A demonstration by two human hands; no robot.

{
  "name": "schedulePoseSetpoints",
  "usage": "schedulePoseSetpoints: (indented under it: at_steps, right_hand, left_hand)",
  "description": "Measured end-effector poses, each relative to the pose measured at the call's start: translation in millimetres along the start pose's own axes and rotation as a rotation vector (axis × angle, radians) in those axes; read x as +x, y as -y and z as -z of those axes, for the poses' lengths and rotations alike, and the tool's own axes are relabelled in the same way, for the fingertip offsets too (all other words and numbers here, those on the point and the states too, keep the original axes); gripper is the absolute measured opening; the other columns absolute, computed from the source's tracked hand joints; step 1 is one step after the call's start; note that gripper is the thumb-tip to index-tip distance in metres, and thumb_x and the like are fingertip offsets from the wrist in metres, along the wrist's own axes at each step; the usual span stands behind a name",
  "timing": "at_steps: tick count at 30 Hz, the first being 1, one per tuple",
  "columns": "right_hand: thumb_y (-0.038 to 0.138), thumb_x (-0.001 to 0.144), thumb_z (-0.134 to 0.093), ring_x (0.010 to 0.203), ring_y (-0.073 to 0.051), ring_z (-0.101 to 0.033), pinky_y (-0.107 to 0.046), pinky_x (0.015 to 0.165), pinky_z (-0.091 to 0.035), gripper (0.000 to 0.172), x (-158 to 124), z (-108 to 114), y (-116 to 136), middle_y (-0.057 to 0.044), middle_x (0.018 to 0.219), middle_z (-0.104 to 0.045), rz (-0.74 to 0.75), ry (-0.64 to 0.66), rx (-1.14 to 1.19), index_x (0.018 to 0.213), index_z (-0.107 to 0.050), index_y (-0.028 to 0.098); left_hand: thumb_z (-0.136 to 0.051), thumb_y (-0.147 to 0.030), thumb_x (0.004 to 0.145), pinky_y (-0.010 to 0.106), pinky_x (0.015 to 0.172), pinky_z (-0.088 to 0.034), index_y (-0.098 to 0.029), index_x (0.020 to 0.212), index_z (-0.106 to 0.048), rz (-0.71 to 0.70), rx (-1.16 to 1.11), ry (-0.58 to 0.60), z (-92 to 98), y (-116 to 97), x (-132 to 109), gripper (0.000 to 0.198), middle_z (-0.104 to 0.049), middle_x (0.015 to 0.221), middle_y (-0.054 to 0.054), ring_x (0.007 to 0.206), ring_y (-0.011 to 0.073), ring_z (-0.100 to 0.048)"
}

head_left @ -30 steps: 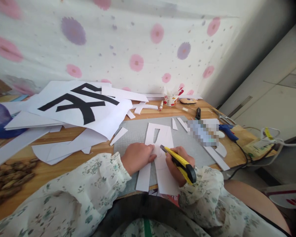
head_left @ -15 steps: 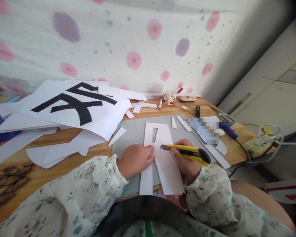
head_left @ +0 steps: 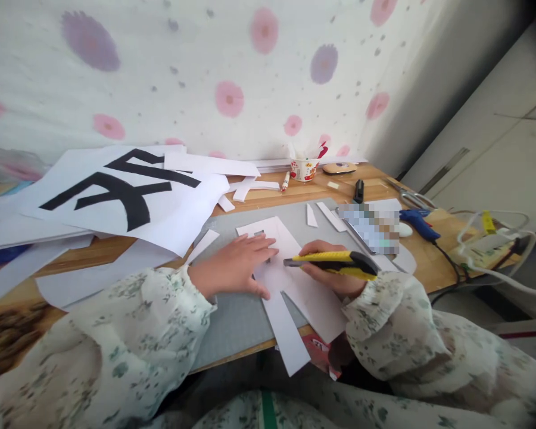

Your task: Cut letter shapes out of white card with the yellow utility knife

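Observation:
A white foam-board cutout [head_left: 310,295] with two leg-like strips and a small slot lies at a slant on the grey cutting mat [head_left: 232,325]; its lower ends stick out past the table's front edge. My left hand [head_left: 236,266] rests flat across the cutout's upper left part with its fingers spread, hiding some of the slot. Over the right side of the cutout, my right hand [head_left: 328,271] is closed around a yellow and black utility knife [head_left: 335,262]. The knife's tip points left, close to the left hand's fingers; whether it touches the board I cannot tell.
Printed paper with black strokes [head_left: 116,190] and white scraps [head_left: 89,271] cover the left side. A paper cup [head_left: 304,169] stands at the back. On the right lie a phone [head_left: 370,229], a blue glue gun [head_left: 416,223], scissors [head_left: 408,193] and white cables [head_left: 495,274].
The cutout has turned, its lower ends swinging to the right. My left hand has gone from closed fingers to spread flat on it. The knife stays in my right hand.

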State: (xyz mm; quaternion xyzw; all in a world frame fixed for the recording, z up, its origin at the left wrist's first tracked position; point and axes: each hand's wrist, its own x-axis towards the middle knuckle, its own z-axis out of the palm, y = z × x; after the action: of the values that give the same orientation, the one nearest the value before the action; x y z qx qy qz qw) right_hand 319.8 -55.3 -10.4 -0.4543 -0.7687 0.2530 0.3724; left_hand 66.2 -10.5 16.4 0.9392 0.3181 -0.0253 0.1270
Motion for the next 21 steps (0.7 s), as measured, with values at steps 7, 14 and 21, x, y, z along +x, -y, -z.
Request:
schedulePoseSetpoints:
  at_steps: [7,14,21]
  right_hand:
    - [0.027,0.083,-0.062,0.065,-0.014,-0.066,-0.025,0.063,-0.052,0.011,-16.7,-12.9,-8.0,0.001,0.077,-0.071,0.036,-0.063,-0.092,0.094,-0.065,0.024]
    - [0.031,0.086,-0.06,0.062,-0.014,-0.066,-0.024,0.059,-0.051,0.013,-26.7,-15.9,-3.8,0.001,0.077,-0.071,0.018,-0.084,-0.151,0.097,-0.065,0.024]
    - [0.032,0.087,-0.059,0.058,-0.014,-0.064,-0.024,0.056,-0.05,0.013,-35.3,-17.6,2.6,0.001,0.074,-0.07,-0.004,-0.102,-0.205,0.095,-0.064,0.023]
  left_hand:
    - [-0.071,-0.073,0.067,0.046,0.12,-0.02,-0.017,0.151,-0.035,-0.012,0.06,0.115,-9.8,6.3,5.4,0.107,-0.022,0.161,0.018,0.149,0.0344,-0.022]
    - [-0.075,-0.071,0.063,0.048,0.12,-0.02,-0.018,0.15,-0.036,0.008,0.033,0.097,-13.3,9.8,8.2,0.109,-0.023,0.161,0.019,0.149,0.0342,-0.023]
    - [-0.073,-0.07,0.067,0.046,0.121,-0.015,-0.019,0.15,-0.036,0.037,0.018,0.098,-15.1,8.5,7.7,0.104,-0.023,0.161,0.018,0.149,0.0318,-0.022]
